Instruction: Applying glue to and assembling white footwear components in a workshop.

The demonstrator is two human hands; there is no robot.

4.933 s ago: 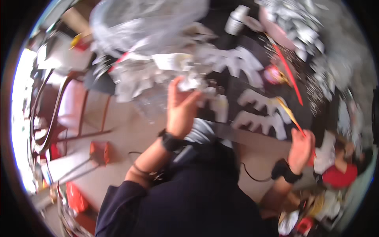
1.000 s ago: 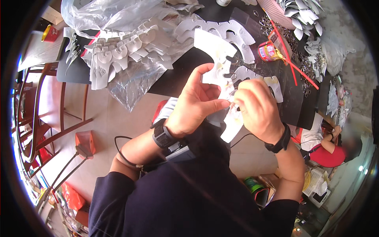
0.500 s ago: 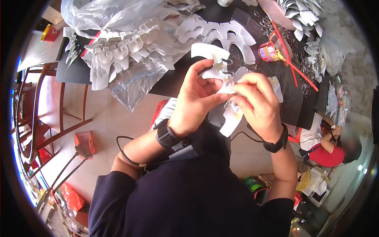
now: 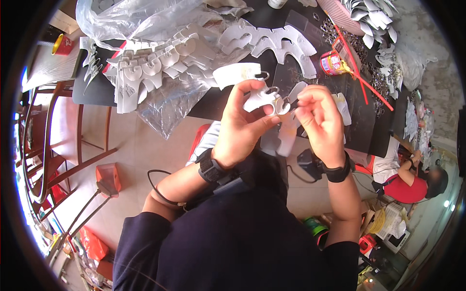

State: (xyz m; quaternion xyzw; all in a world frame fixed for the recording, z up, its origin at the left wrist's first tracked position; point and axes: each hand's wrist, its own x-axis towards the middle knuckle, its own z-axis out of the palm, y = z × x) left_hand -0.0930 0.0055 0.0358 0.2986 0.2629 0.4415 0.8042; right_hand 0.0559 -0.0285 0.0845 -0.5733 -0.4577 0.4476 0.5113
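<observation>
My left hand [image 4: 238,131] pinches a white curved cut-out strip [image 4: 257,100] between thumb and fingers, above the table's near edge. Metal rings [image 4: 273,90] sit along the strip, one at the notch beside my fingers. One end of the strip sticks out to the upper left, another hangs down between my hands. Close by on the right, my right hand [image 4: 324,126] has its thumb apart from its bent fingers, just off the strip. Nothing shows between them. More white cut-outs [image 4: 277,40] lie flat on the dark table beyond my hands.
A fanned stack of white cut-outs [image 4: 162,58] lies at the left on clear plastic [image 4: 167,109]. Red sticks [image 4: 361,77] rest by a red-and-yellow tin [image 4: 331,63], near many loose metal rings [image 4: 330,31]. Another person in red [image 4: 408,187] sits at the right.
My right hand's fingers have come off the strip and parted from the thumb. The strip has turned in my left hand, its upper end swinging left.
</observation>
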